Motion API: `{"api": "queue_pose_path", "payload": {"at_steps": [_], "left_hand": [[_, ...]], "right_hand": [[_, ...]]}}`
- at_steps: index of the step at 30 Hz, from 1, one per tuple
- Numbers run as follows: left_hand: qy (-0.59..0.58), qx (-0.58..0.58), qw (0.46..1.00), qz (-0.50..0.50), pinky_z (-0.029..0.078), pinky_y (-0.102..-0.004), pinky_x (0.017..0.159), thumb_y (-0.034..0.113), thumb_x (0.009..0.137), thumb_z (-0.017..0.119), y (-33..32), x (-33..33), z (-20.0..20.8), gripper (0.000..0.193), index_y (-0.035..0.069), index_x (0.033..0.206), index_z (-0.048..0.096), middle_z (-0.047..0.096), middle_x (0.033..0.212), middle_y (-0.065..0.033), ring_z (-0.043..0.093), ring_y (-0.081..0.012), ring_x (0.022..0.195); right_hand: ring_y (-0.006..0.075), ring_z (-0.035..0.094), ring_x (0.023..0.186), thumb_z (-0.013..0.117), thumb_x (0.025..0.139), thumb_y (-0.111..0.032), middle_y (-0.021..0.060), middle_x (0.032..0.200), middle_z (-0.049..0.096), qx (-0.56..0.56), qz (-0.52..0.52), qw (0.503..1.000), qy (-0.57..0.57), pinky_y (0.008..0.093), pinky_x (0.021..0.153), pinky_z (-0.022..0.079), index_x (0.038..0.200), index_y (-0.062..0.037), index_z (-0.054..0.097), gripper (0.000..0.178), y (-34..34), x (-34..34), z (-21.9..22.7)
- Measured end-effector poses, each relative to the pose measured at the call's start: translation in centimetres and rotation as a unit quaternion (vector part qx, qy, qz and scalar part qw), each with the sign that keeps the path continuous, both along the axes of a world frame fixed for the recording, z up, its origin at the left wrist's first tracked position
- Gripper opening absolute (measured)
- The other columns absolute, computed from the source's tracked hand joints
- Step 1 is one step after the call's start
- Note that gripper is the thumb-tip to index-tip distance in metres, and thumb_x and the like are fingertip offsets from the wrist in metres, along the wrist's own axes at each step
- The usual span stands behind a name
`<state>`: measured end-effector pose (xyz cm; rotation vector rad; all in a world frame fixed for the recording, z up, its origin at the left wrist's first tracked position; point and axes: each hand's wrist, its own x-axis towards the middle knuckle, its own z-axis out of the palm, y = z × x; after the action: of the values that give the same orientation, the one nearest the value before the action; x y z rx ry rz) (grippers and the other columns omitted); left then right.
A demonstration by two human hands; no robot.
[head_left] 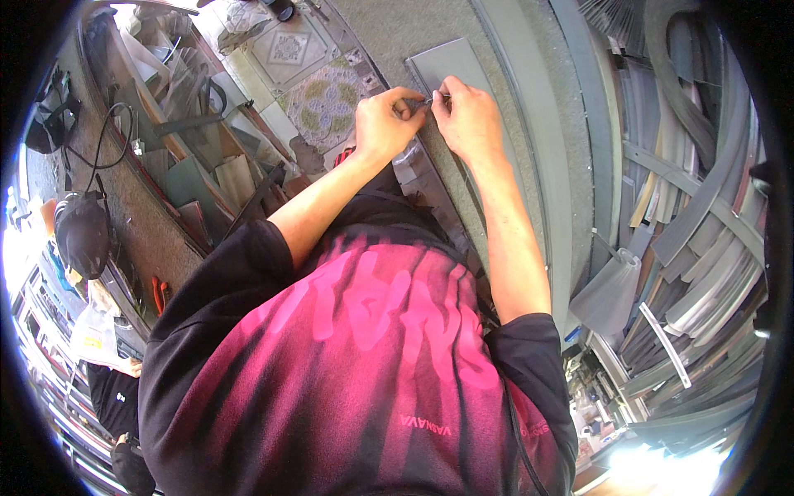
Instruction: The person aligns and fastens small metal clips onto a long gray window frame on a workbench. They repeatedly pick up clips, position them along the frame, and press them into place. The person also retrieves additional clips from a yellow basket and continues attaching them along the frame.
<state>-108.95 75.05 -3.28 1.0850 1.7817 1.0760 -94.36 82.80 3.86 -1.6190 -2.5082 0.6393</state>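
Observation:
My left hand [387,124] and my right hand [468,120] meet at the near left edge of a carpeted bench. Both are closed, thumbs and forefingers pinched towards each other. Between the fingertips is a small, thin dark piece [428,101], too small to name and mostly covered by the fingers. Just beyond my right hand lies a flat grey panel [453,59] on the bench top [525,74]; a dark edge runs along the bench below my hands.
Racks of long grey strips [703,248] fill the right side. On the left stand a bin of offcuts [236,178], a worktop [153,236] with orange-handled pliers [160,293], and a dark rounded object [83,236]. Patterned tiles [322,99] cover the floor. Another person's dark sleeve [114,397] shows lower left.

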Motion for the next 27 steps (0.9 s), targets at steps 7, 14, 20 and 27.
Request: {"api": "queue_pose_path", "payload": {"at_steps": [7, 14, 20, 27], "left_hand": [[-0.001, -0.016, 1.0, 0.0, 0.058, -0.0366, 0.066, 0.018, 0.081, 0.09, 0.2, 0.1, -0.3, 0.023, 0.011, 0.103, 0.088, 0.072, 0.068, -0.0061, 0.071, -0.0202, 0.061], [0.004, 0.011, 1.0, 0.0, 0.053, -0.0325, 0.061, 0.018, 0.086, 0.091, 0.0, 0.1, -0.6, 0.02, 0.008, 0.103, 0.088, 0.066, 0.064, -0.0031, 0.06, -0.0109, 0.058], [-0.022, 0.02, 1.0, 0.001, 0.048, -0.0289, 0.058, 0.015, 0.089, 0.091, 0.0, 0.0, -0.8, 0.018, 0.006, 0.104, 0.088, 0.061, 0.062, 0.0001, 0.053, -0.0043, 0.058], [-0.031, 0.024, 0.999, 0.001, 0.047, -0.027, 0.057, 0.012, 0.088, 0.091, -0.2, 0.0, -0.9, 0.019, 0.005, 0.106, 0.087, 0.06, 0.061, 0.0025, 0.051, -0.0026, 0.058]], "right_hand": [[0.0441, 0.077, 0.089, 0.073, 0.106, -0.024, 0.019, 0.092, 0.078, 0.0, 0.008, 1.0, -0.002, 0.057, 0.077, 0.06, 0.102, -0.0046, 0.069, 0.02, -0.5, 0.2, -0.2], [0.044, 0.078, 0.09, 0.073, 0.107, -0.024, 0.0189, 0.094, 0.079, -0.002, -0.004, 1.0, 0.013, 0.0573, 0.077, 0.06, 0.103, -0.0046, 0.068, 0.02, -1.2, 0.1, -0.4], [0.0435, 0.078, 0.091, 0.072, 0.107, -0.024, 0.0179, 0.097, 0.08, -0.008, -0.022, 0.999, 0.024, 0.0564, 0.077, 0.06, 0.105, -0.0051, 0.068, 0.019, -1.3, 0.1, -0.4], [0.0433, 0.078, 0.09, 0.072, 0.107, -0.024, 0.0169, 0.097, 0.079, -0.005, -0.017, 1.0, 0.016, 0.0563, 0.077, 0.061, 0.106, -0.006, 0.068, 0.019, -1.6, 0.2, -0.8]]}}
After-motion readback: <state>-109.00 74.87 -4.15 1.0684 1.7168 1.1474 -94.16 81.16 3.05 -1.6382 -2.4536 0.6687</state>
